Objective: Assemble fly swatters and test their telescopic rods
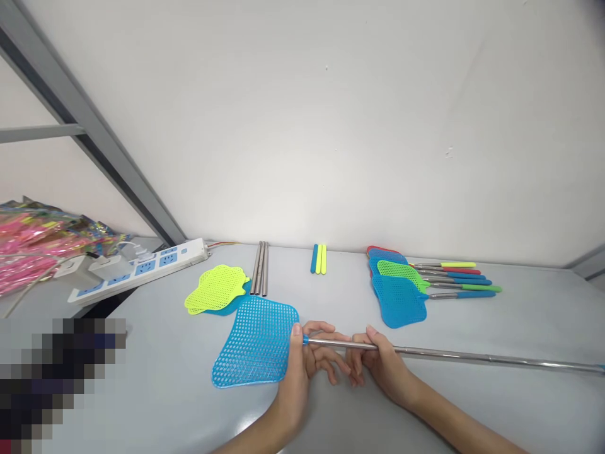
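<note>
A blue fly swatter with a perforated head [258,343] and a long, drawn-out metal rod [454,355] lies across both hands, above the grey table. My left hand [302,362] grips it where head meets rod, thumb on the head's edge and the other fingers loosely curled below. My right hand [378,359] pinches the rod a little to the right, thumb on top. The rod runs on to the right edge of the view, where a bit of blue shows. Behind the head lie loose yellow swatter heads [217,287] and a blue one [236,305] partly under them.
Metal tubes [259,268] and short blue and yellow grips [319,258] lie near the wall. Assembled swatters [401,299] are stacked at right. A power strip [146,270] with plugs and pink packaged goods [38,252] sit at left, beside a grey metal frame [94,139].
</note>
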Demonstrator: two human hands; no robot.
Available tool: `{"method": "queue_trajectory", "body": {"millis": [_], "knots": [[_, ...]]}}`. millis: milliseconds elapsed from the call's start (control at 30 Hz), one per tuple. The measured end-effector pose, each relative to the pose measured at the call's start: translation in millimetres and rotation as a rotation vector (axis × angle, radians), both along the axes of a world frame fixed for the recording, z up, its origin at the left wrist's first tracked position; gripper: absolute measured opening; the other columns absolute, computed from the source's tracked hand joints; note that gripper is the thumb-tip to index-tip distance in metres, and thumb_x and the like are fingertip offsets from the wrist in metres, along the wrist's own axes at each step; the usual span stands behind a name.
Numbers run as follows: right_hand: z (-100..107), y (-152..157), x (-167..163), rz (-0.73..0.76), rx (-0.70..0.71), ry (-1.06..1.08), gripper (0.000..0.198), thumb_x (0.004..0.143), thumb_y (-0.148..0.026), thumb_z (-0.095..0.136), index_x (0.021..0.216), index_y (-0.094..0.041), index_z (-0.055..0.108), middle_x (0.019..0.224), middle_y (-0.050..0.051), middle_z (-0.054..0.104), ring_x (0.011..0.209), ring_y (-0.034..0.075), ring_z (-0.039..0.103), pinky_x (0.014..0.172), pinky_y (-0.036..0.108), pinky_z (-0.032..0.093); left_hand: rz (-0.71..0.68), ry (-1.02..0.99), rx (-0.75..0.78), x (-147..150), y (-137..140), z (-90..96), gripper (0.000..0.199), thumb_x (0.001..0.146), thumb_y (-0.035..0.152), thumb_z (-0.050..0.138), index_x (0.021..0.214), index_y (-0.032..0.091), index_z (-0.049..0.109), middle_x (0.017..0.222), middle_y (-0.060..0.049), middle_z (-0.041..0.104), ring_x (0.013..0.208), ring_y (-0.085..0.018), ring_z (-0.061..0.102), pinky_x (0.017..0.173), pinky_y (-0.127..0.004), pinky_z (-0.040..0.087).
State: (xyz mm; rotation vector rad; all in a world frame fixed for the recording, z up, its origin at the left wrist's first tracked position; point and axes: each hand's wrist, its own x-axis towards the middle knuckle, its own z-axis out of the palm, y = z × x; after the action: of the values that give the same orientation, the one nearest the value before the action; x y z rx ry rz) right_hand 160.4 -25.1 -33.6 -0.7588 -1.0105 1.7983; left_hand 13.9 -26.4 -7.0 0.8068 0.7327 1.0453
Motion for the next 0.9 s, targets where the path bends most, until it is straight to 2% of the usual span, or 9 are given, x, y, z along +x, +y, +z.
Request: {"method": "queue_trajectory", "body": {"millis": [267, 500, 900], "knots": [[-2, 1, 1, 0.005, 0.012, -0.008, 0.057, 0.082, -0.042, 0.017, 0.048, -0.015, 0.053, 0.046, 0.004, 0.049, 0.043, 0.014, 0.047, 0.052, 0.03, 0.037, 0.004, 0.018, 0.02, 3, -3, -2.9, 0.047, 0.085, 0.044, 0.011, 0.091, 0.014, 0.046, 0.082, -0.011, 0.063, 0.054, -0.018, 0.057, 0.045, -0.026, 0.036], [-5, 0, 1, 0.033, 0.024, -0.037, 0.063, 0.083, -0.043, 0.011, 0.048, -0.013, 0.055, 0.041, 0.005, 0.05, 0.039, 0.015, 0.047, 0.046, 0.029, 0.036, 0.023, 0.067, 0.016, 4, -3, -9.0, 0.05, 0.084, 0.047, 0.012, 0.084, 0.014, 0.05, 0.05, -0.002, 0.053, 0.045, -0.013, 0.049, 0.047, -0.024, 0.035], [-5, 1, 0, 0.066, 0.054, -0.005, 0.068, 0.082, -0.044, 0.007, 0.046, -0.012, 0.055, 0.045, 0.007, 0.053, 0.041, 0.015, 0.05, 0.047, 0.029, 0.037, 0.032, 0.021, 0.018, 12, -7, -10.8, 0.05, 0.084, 0.046, 0.012, 0.082, 0.013, 0.051, 0.045, -0.001, 0.05, 0.044, -0.014, 0.049, 0.045, -0.024, 0.034]]}}
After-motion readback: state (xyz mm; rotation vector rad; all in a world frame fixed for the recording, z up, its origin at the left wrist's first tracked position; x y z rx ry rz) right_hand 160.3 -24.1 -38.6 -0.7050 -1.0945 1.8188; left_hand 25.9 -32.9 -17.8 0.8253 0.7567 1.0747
